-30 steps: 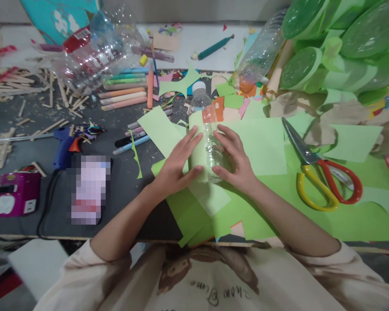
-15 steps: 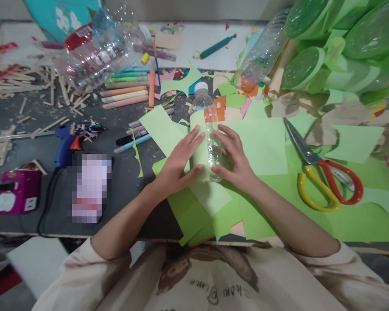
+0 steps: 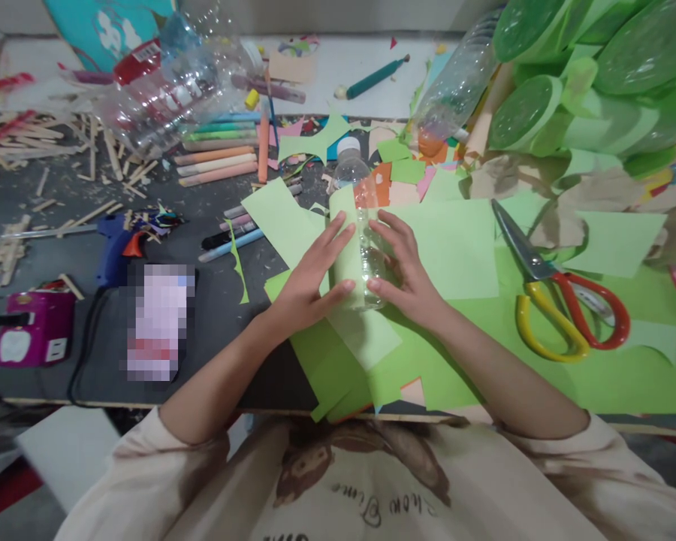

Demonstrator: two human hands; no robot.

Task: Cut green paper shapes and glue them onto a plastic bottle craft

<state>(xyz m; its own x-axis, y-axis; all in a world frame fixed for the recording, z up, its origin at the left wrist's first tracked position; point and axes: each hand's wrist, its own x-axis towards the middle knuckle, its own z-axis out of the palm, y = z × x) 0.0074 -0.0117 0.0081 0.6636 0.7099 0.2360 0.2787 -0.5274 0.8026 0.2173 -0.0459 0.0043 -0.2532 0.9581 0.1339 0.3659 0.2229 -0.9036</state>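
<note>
A clear plastic bottle (image 3: 373, 259) with a white cap lies in front of me, its cap pointing away. Light green paper (image 3: 346, 248) wraps the left side of the bottle, while the right side is bare. My left hand (image 3: 309, 278) presses that paper against the bottle with fingertips and thumb. From the other side, my right hand (image 3: 404, 274) grips the bottle with its fingers curved and the thumb near the base. Beneath the bottle are light green strips and a larger green sheet (image 3: 456, 353).
Scissors (image 3: 541, 274) with red and yellow handles lie to the right. At left are a blue glue gun (image 3: 113, 248), a phone (image 3: 161, 323) and a purple box (image 3: 34, 330). Markers (image 3: 219, 167), plastic bottles (image 3: 169, 90), wood sticks and green-wrapped bottles (image 3: 586, 113) crowd the back.
Both hands stay on the bottle with almost the same hold. The whole view has shifted very slightly; nothing was taken up or let go.
</note>
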